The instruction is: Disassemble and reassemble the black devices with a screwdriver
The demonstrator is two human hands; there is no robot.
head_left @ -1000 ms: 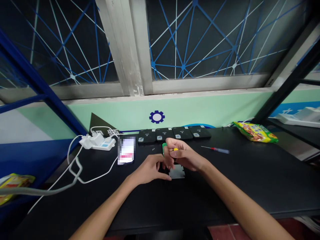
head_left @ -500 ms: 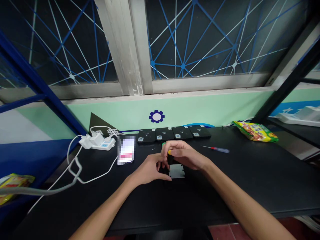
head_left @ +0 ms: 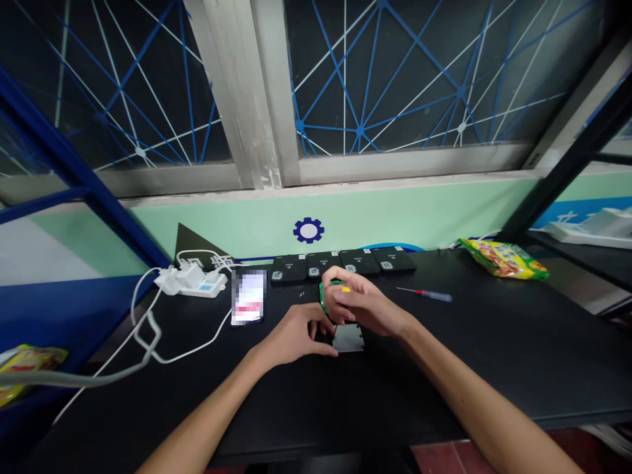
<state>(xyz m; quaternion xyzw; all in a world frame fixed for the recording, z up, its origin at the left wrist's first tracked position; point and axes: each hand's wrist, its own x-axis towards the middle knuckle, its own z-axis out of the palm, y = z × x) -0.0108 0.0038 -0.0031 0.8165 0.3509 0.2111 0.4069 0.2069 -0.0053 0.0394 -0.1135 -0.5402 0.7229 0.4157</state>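
A small black case with a silver metal plate [head_left: 348, 338] lies on the black table, with dark notches along the plate's edges. My left hand [head_left: 303, 332] grips the left side of this case, thumb at the near edge and fingers at the far side. Above the plate, my right hand [head_left: 358, 297] is closed around a screwdriver [head_left: 346, 289] whose yellow handle end shows between the fingers. Its thin shaft points down to the plate's far left corner. Behind my right hand, a green circuit board [head_left: 324, 297] is partly hidden.
Several flat black boxes [head_left: 289, 268] stand in a row by the wall. A second screwdriver [head_left: 434, 295] with a clear handle lies to the right, near a yellow-green snack bag [head_left: 506, 258]. To the left are a lit phone [head_left: 249, 297], a white power strip [head_left: 205, 286] with cables, and tiny screws [head_left: 301, 294].
My right hand has turned and shifted slightly right with the screwdriver, uncovering more of the green board and the shaft. My left hand stays in place on the case.
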